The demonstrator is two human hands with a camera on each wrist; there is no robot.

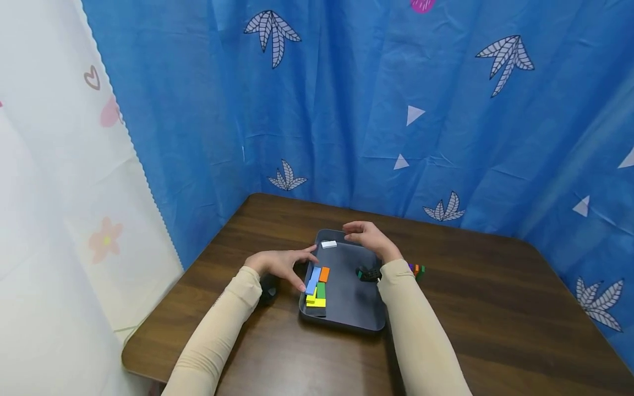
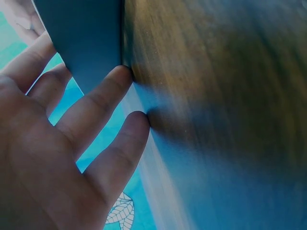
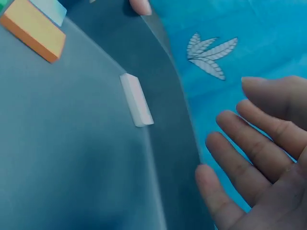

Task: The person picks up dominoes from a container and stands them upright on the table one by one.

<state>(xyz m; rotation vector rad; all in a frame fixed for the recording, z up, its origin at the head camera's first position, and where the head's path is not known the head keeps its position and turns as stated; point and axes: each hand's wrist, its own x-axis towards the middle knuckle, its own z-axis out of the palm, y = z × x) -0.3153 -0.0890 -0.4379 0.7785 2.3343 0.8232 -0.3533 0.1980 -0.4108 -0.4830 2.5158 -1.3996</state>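
Note:
A dark grey tray point(image 1: 346, 308) lies on the wooden table, with flat coloured blocks along its left side. Among them are a blue block point(image 1: 313, 280), an orange block point(image 1: 324, 274), a green block point(image 1: 321, 290) and yellow blocks point(image 1: 317, 302). A white block point(image 1: 329, 244) lies by the far left corner. My left hand point(image 1: 282, 265) spreads over the tray's left rim, thumb close to the blue block; whether they touch is unclear. Two of its fingertips reach the tabletop in the left wrist view. Over the far right rim, my right hand point(image 1: 369, 239) has extended fingers and holds nothing.
Small purple, orange and green pieces point(image 1: 417, 269) sit right of the tray, partly behind the right sleeve. Black devices point(image 1: 369, 274) are at both wrists. Blue curtains point(image 1: 346, 110) hang behind the table; a white curtain point(image 1: 74, 220) hangs at the left.

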